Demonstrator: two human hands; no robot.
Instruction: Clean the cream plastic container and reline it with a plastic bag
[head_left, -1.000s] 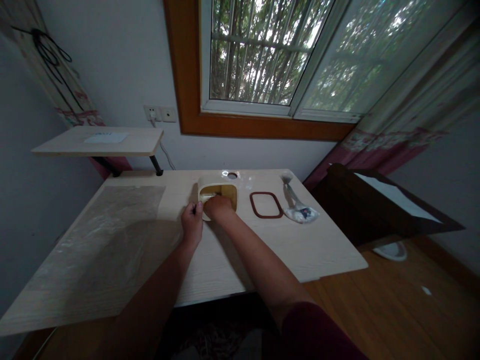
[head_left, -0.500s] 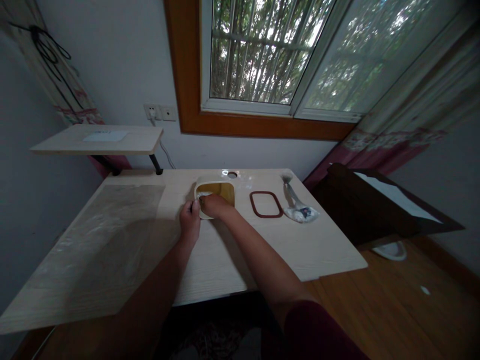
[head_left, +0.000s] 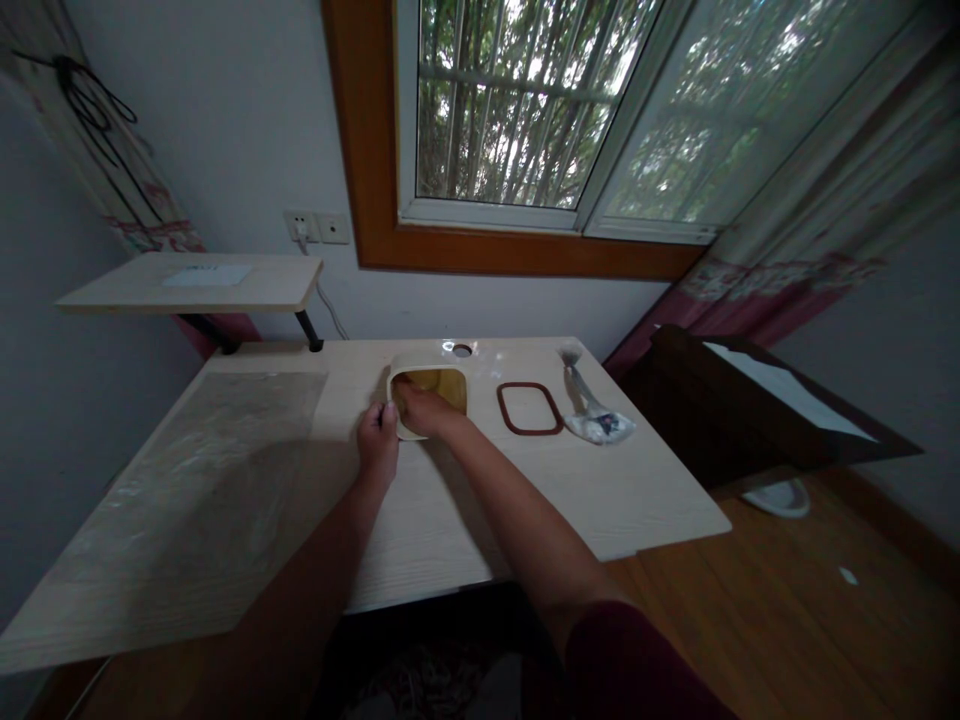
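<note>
The box [head_left: 451,384] is cream outside and amber within, the desk [head_left: 547,490] beneath it pale wood-grained, the ring [head_left: 534,432] right of it red-brown, the window trim [head_left: 525,254] behind it orange-brown, and the sleeve [head_left: 634,660] maroon.

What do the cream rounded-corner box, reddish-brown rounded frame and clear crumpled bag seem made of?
Cream rounded-corner box: probably smooth hard plastic, from its even rim; material uncertain. Reddish-brown rounded frame: perhaps silicone or plastic, fairly matt, evenly coloured. Clear crumpled bag: likely thin, shiny plastic film, see-through with pale creases.
</note>
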